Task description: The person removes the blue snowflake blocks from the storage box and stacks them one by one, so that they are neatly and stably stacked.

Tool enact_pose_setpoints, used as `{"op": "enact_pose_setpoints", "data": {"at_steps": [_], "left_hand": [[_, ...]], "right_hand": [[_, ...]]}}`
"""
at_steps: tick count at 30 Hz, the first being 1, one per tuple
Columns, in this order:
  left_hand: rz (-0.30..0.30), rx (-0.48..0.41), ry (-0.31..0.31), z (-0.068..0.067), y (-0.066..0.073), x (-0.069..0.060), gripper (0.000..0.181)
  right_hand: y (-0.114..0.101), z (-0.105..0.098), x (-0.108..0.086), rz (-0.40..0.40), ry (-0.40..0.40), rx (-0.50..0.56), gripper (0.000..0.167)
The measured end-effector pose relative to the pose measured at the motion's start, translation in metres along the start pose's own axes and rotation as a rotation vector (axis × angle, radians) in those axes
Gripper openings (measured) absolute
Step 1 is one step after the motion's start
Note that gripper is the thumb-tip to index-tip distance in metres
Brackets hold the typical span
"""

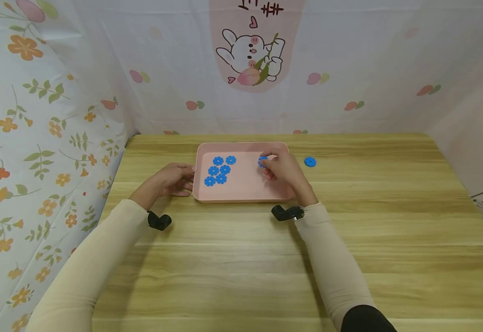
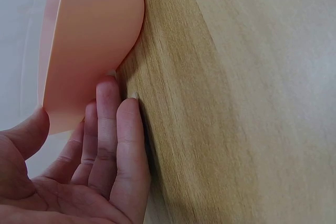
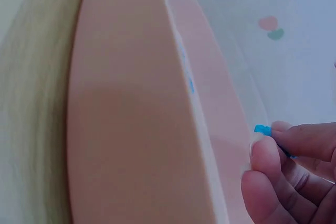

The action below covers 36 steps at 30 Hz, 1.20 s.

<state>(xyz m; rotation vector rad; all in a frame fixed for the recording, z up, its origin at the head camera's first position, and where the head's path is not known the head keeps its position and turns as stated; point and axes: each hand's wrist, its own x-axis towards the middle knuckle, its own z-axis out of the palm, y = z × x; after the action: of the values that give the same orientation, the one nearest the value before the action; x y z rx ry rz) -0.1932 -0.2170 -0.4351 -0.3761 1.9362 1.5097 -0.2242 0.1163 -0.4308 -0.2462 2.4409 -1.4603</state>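
Note:
A pink tray (image 1: 245, 193) lies on the table, and several blue notched discs (image 1: 213, 170) sit grouped in its left half. Above the tray's right part, my right hand (image 1: 284, 168) pinches one blue notched disc (image 1: 262, 161) between thumb and fingers; the right wrist view shows its edge (image 3: 262, 129) poking out. At the tray's left end is my left hand (image 1: 171, 179). In the left wrist view, its thumb (image 2: 34, 129) touches the tray wall (image 2: 94, 35), with the other fingers extended along the tray's underside edge.
One more blue notched disc (image 1: 310, 162) lies on the wooden table (image 1: 390, 207), just right of the tray. A white patterned cloth (image 1: 162, 69) hangs behind the table, and a floral one (image 1: 38, 138) covers the left side.

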Motion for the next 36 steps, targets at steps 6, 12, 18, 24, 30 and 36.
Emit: {"op": "enact_pose_setpoints", "data": {"at_steps": [6,12,18,24,30,36], "left_hand": [[-0.001,-0.013,-0.012,0.002,0.001,0.002,0.048],[-0.007,-0.009,-0.013,0.002,0.000,0.002,0.047],[-0.003,-0.009,-0.017,0.001,-0.001,0.001,0.048],[-0.009,-0.013,-0.004,0.001,-0.002,0.001,0.046],[-0.005,-0.006,-0.012,0.001,-0.001,0.001,0.047],[-0.003,0.006,-0.012,0.001,0.001,-0.002,0.047]], "right_hand": [[0.008,-0.021,-0.005,0.062,0.049,0.001,0.030],[0.014,-0.036,-0.009,0.086,0.083,0.117,0.040],[0.023,-0.048,-0.013,0.069,0.160,0.210,0.041],[0.037,-0.059,-0.017,0.061,0.251,0.306,0.039],[0.052,-0.071,-0.021,0.111,0.330,0.376,0.038],[0.053,-0.080,-0.029,0.175,0.366,0.417,0.037]]}}
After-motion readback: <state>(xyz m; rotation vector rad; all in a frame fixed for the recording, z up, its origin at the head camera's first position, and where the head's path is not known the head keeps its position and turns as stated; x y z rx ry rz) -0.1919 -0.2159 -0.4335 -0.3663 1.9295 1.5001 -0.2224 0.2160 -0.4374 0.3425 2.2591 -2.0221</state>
